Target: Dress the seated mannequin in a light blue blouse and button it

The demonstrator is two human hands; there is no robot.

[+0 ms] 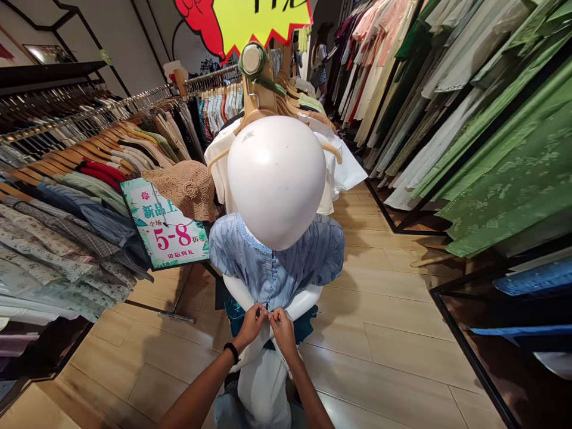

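Note:
A white mannequin [277,179] stands right in front of me, dressed in a light blue short-sleeved blouse [272,277] with a row of small fastenings down its front. At the lower end of that row, my left hand [252,323], with a black band on the wrist, pinches the blouse's front edge. Close beside it, almost touching, my right hand [282,328] pinches the same front edge with its fingertips. What exactly lies between the fingertips is too small to make out. The mannequin's arms bend inward around the waist, and white cloth [263,381] hangs below my hands.
A sale sign [172,238] and a brown woven hat [190,187] are left of the mannequin. Clothes racks [80,155] line the left; green garments [513,173] hang on the right. A yellow and red sign [263,24] hangs above. A person [319,59] stands far back.

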